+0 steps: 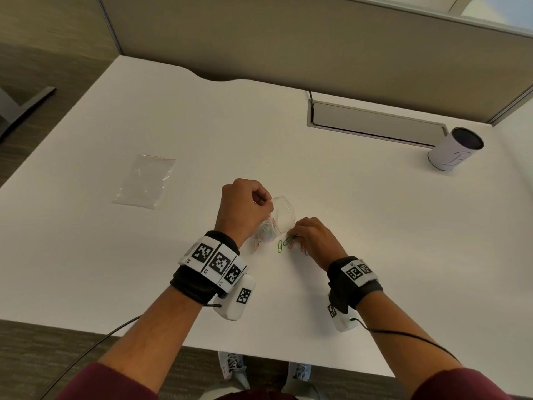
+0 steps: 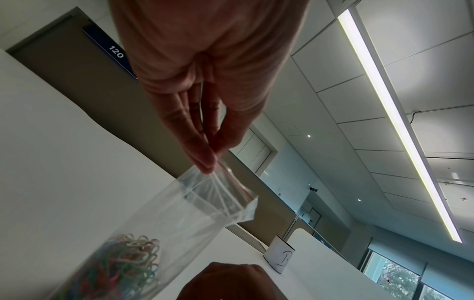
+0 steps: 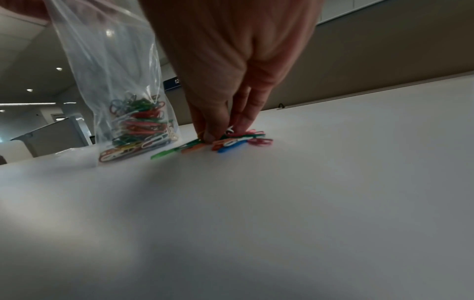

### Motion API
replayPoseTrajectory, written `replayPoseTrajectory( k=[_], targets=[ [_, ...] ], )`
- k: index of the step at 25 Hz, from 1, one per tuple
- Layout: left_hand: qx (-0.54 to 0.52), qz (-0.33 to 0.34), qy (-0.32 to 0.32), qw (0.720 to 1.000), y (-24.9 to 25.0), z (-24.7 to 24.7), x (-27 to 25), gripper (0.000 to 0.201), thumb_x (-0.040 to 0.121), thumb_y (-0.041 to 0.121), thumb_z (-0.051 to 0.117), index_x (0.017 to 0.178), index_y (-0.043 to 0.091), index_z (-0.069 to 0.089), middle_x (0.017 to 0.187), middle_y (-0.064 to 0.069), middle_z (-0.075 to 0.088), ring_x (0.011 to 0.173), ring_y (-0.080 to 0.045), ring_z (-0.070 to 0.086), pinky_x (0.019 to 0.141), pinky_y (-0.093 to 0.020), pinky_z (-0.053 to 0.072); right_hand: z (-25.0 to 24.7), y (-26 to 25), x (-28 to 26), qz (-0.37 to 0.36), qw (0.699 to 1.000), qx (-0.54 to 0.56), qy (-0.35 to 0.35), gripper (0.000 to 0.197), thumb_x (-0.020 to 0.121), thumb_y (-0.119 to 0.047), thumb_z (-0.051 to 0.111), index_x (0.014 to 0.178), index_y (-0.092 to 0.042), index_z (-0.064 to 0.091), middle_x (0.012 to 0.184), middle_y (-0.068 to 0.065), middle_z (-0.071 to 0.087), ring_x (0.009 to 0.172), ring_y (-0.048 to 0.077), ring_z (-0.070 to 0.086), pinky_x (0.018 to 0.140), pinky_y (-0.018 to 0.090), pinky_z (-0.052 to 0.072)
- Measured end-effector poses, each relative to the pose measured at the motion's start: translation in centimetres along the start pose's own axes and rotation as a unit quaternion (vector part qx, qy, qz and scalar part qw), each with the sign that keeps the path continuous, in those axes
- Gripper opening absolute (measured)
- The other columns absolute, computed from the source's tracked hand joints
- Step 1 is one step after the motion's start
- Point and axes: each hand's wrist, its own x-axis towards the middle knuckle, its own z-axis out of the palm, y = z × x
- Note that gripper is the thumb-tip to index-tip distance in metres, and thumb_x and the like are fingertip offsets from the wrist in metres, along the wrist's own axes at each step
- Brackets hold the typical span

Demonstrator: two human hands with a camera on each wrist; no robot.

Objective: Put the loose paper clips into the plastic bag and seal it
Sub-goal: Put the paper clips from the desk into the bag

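My left hand [image 1: 248,203] pinches the top edge of a clear zip bag [image 1: 281,216] with a red seal line and holds it upright on the white desk [image 1: 375,226]. In the left wrist view the pinching fingertips [image 2: 207,164] hold the bag [image 2: 179,213] with its mouth gaping. Coloured paper clips [image 3: 136,123] fill the bag's bottom. My right hand [image 1: 313,236] reaches down onto a small pile of loose clips [image 3: 238,141] just right of the bag, its fingertips [image 3: 212,136] closing on several of them. One green clip [image 1: 279,246] lies apart near the bag.
A second, empty zip bag [image 1: 145,180] lies flat at the left of the desk. A white cylindrical cup [image 1: 454,148] stands at the far right beside a grey cable-tray flap [image 1: 375,122]. A beige partition [image 1: 288,39] borders the desk's far edge.
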Motion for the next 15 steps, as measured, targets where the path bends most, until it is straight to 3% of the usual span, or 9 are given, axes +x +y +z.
replayPoseTrajectory(
  k=[6,9,12,15],
  targets=[
    [-0.004,-0.001,-0.004,1.0,0.1,0.5,0.0,0.002,0.078,0.004,0.072,0.079,0.004,0.074,0.068,-0.01,0.073,0.063,-0.02,0.071,0.071,-0.035,0.063,-0.3,-1.3,0.7,0.048,0.999,-0.023,0.004,0.012,0.088,-0.006,0.055,0.09,-0.005,0.066,0.086,0.014,0.068,0.081,0.034,0.061,0.066,0.033,0.041],
    [-0.009,0.0,-0.011,1.0,0.2,0.7,-0.1,0.002,0.078,0.004,0.072,0.079,0.004,0.074,0.069,-0.01,0.073,0.063,-0.02,0.071,0.071,-0.037,0.063,-0.8,-1.2,0.7,0.135,0.987,0.079,0.029,0.008,0.084,-0.006,0.06,0.078,-0.007,0.066,0.065,0.01,0.069,0.06,0.025,0.064,0.061,0.025,0.044],
    [-0.012,-0.002,-0.013,1.0,0.1,0.9,-0.1,0.002,0.078,0.005,0.072,0.079,0.005,0.073,0.067,-0.009,0.073,0.062,-0.019,0.071,0.071,-0.037,0.063,-1.9,-0.9,0.2,0.252,0.929,0.251,0.098,0.001,0.078,-0.008,0.071,0.079,-0.008,0.07,0.068,0.005,0.07,0.06,0.013,0.064,0.06,0.014,0.048],
    [-0.011,-0.002,-0.017,1.0,0.2,1.1,-0.2,0.002,0.078,0.006,0.073,0.079,0.005,0.073,0.067,-0.008,0.073,0.061,-0.018,0.071,0.072,-0.035,0.063,-4.3,-1.6,-0.6,0.279,0.834,0.45,0.155,0.009,0.077,-0.002,0.074,0.085,0.0,0.071,0.074,0.015,0.072,0.065,0.019,0.067,0.067,0.027,0.055]
  ],
)
